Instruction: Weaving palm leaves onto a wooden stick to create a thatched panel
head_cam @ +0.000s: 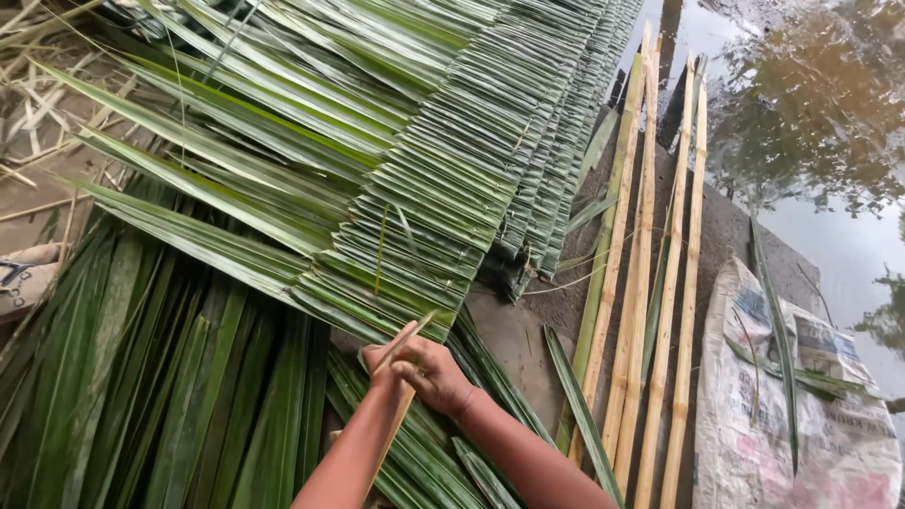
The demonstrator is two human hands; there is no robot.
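At the near edge of the woven palm-leaf panel (pixel 424 198), both hands, the left hand (pixel 382 363) and right hand (pixel 436 374), close together, pinching a thin bamboo sliver (pixel 401 377); split bamboo poles (pixel 650 283) lie alongside.

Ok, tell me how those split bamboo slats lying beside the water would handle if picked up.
The bamboo slats look long, thin and straight, so probably stiff yet springy, sagging slightly at the ends. They seem light. Flat-sided, they likely won't roll, though lying loose side by side they may slide apart.
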